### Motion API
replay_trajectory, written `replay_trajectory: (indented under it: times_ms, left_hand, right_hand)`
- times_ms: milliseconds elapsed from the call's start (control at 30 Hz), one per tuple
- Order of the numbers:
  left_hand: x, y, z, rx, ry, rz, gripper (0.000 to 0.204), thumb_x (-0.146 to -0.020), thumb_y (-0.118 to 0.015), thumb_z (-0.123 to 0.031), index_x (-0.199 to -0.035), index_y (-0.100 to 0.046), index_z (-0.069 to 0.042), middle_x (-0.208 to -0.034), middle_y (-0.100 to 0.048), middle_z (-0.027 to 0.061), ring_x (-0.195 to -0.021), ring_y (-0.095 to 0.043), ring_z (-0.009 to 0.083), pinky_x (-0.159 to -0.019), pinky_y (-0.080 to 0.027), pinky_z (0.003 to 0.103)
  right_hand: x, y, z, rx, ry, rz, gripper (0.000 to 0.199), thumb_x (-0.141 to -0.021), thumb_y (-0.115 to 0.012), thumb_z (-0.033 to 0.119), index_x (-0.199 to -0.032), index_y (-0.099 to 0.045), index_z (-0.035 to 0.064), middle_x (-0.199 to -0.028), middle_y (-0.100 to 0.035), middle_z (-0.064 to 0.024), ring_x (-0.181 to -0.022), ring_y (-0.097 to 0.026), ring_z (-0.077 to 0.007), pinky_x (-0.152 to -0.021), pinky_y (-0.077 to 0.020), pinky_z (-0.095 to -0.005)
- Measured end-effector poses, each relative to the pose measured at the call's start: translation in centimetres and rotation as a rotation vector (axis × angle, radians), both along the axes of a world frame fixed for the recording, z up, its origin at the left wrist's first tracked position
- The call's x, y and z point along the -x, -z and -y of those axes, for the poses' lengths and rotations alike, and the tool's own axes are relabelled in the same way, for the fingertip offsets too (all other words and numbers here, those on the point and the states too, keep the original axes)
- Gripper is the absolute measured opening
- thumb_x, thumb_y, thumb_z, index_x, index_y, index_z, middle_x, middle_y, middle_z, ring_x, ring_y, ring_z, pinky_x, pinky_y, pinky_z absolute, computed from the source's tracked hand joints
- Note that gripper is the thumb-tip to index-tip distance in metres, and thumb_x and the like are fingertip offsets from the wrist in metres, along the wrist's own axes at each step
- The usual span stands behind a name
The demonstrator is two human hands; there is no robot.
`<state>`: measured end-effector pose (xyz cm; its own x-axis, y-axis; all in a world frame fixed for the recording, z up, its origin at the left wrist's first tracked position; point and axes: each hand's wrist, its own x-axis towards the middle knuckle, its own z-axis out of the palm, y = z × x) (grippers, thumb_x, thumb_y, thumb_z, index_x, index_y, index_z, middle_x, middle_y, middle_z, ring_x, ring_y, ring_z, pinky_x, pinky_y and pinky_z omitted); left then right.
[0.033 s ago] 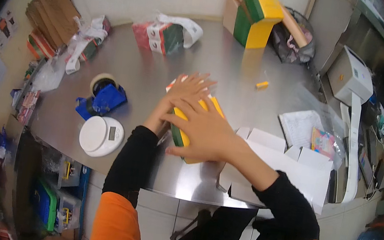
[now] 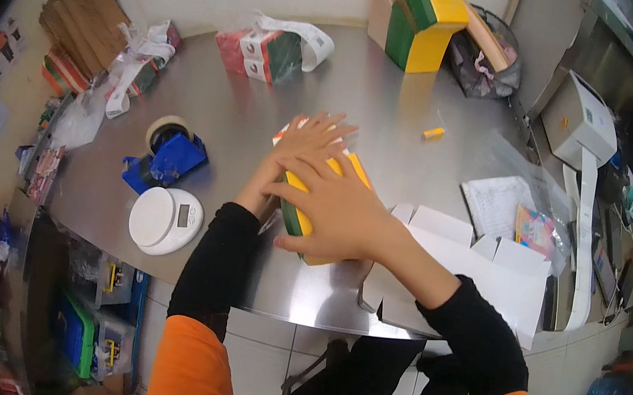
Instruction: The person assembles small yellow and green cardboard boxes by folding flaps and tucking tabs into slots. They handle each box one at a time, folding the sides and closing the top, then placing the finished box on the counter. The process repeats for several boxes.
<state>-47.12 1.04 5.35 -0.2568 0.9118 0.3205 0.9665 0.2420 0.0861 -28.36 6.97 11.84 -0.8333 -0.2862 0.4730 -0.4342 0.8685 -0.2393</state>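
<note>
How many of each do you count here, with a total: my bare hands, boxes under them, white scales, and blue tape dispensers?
Left hand and right hand: 2
Yellow-and-green box under the hands: 1
White scale: 1
Blue tape dispenser: 1
Total: 5

Can't read a word: tiny writing on notebook (image 2: pixel 494 206) toward right edge of the surface (image 2: pixel 370 93), blurred label (image 2: pixel 253 60) on parcel (image 2: pixel 286 56) by far edge, minute display (image 2: pixel 184 215) on scale (image 2: pixel 153 219) by near edge.
</note>
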Motion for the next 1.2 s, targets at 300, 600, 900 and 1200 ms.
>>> replay_trajectory:
  times_ms: [300, 600, 900, 1200]
  left_hand:
    - [0.8, -1.0, -0.8, 0.018, -0.101, -0.043, 0.053, -0.089, -0.049, -0.043, -0.138, -0.038, -0.024, -0.143, -0.036, 0.0081, -0.134, -0.029, 0.028, -0.105, -0.021, 0.057]
    - [-0.8, -4.0, 0.0, -0.43, -0.038, -0.268, 0.06, -0.072, -0.072, -0.032, -0.125, -0.049, -0.015, -0.126, -0.048, 0.0099, -0.127, -0.037, 0.0307, -0.103, -0.027, 0.051]
    - [-2.7, -11.4, 0.9, -0.278, -0.05, -0.249, 0.046, -0.067, -0.075, -0.027, -0.109, -0.059, -0.013, -0.116, -0.051, 0.0093, -0.124, -0.04, 0.0299, -0.105, -0.025, 0.05]
    - [-11.0, -16.2, 2.9, -0.342, 0.013, -0.381, 0.04, -0.074, -0.07, -0.025, -0.111, -0.059, -0.013, -0.126, -0.049, 0.0102, -0.129, -0.035, 0.0314, -0.107, -0.019, 0.052]
  right_hand:
    - [-2.3, -2.7, -0.6, 0.684, 0.002, 0.014, 0.034, -0.079, -0.067, 0.028, -0.107, -0.06, 0.0097, -0.122, -0.053, -0.0102, -0.111, -0.052, -0.0228, -0.093, -0.0419, -0.0356]
    - [-18.3, 0.3, -4.6, 0.484, 0.243, 0.429, 0.028, -0.08, -0.068, 0.026, -0.102, -0.063, 0.0089, -0.102, -0.059, -0.0106, -0.093, -0.058, -0.0265, -0.084, -0.0463, -0.0356]
    - [-18.8, 3.1, -6.4, 0.59, 0.232, 0.418, 0.022, -0.082, -0.064, 0.026, -0.094, -0.067, 0.0079, -0.096, -0.062, -0.0117, -0.091, -0.06, -0.0291, -0.083, -0.0473, -0.0372]
    - [-19.6, 1.2, -2.1, 0.077, 0.534, 0.013, 0.015, -0.078, -0.059, 0.009, -0.092, -0.055, 0.0046, -0.079, -0.061, -0.0106, -0.077, -0.061, -0.028, -0.067, -0.0497, -0.0382]
